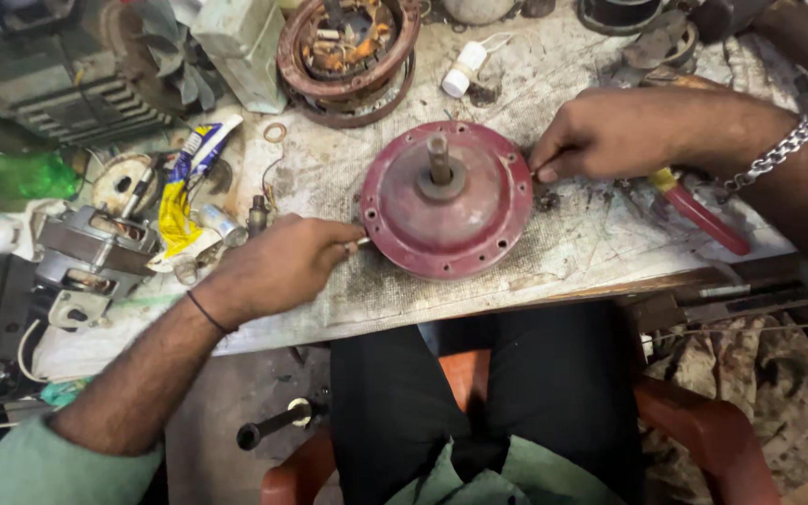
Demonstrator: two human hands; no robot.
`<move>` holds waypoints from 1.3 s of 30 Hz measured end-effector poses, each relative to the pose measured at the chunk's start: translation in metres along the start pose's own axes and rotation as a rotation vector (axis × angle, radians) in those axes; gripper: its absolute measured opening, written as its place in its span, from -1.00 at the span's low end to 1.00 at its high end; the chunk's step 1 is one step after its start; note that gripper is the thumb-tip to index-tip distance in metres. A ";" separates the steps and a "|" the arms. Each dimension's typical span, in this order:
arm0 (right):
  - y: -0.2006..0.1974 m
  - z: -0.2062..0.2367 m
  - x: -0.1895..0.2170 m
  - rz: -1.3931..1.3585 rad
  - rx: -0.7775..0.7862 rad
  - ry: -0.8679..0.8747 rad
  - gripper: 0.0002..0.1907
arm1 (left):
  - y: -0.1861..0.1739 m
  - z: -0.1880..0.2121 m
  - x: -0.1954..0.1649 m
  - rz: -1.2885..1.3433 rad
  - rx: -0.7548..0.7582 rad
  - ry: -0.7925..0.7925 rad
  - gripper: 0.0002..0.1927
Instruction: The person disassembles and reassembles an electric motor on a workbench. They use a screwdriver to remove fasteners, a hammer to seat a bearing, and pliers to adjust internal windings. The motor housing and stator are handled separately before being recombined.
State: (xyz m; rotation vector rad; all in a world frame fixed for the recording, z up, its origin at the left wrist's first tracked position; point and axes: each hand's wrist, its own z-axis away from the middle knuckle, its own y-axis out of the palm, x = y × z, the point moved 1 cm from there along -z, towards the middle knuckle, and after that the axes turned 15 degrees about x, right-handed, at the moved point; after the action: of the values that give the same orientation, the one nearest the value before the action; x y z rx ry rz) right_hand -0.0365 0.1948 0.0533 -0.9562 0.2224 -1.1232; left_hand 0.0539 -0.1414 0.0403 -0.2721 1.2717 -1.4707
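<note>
A round red motor cover point(448, 200) with a central shaft lies flat on the workbench point(572, 243). My left hand point(278, 266) pinches a small metal part, likely a screw, at the cover's left rim. On the opposite side, my right hand point(610, 131) has its fingertips pressed together against the right rim; what it pinches is too small to tell. A chain bracelet is on my right wrist.
Red-handled pliers point(703, 213) lie under my right forearm. A rusty stator with copper windings point(348, 51) sits behind the cover. A yellow-blue tube point(184, 182), a small motor point(95, 262), a white bottle point(465, 70) and a green bottle point(11, 173) crowd the bench.
</note>
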 end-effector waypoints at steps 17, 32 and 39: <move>-0.009 -0.005 0.000 -0.063 0.050 0.084 -0.62 | -0.004 -0.006 0.014 0.034 0.045 0.025 -0.66; -0.010 -0.008 0.003 -0.012 0.161 -0.101 -0.68 | -0.014 -0.004 0.018 0.010 0.063 0.040 -0.66; -0.014 -0.006 0.018 0.111 0.134 0.158 -0.70 | -0.013 -0.007 0.006 -0.014 0.115 -0.147 -0.64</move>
State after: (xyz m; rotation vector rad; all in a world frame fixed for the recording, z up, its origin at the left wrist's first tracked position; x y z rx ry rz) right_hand -0.0411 0.1749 0.0656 -0.7288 0.3207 -1.0973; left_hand 0.0393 -0.1450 0.0451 -0.3074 1.0654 -1.5021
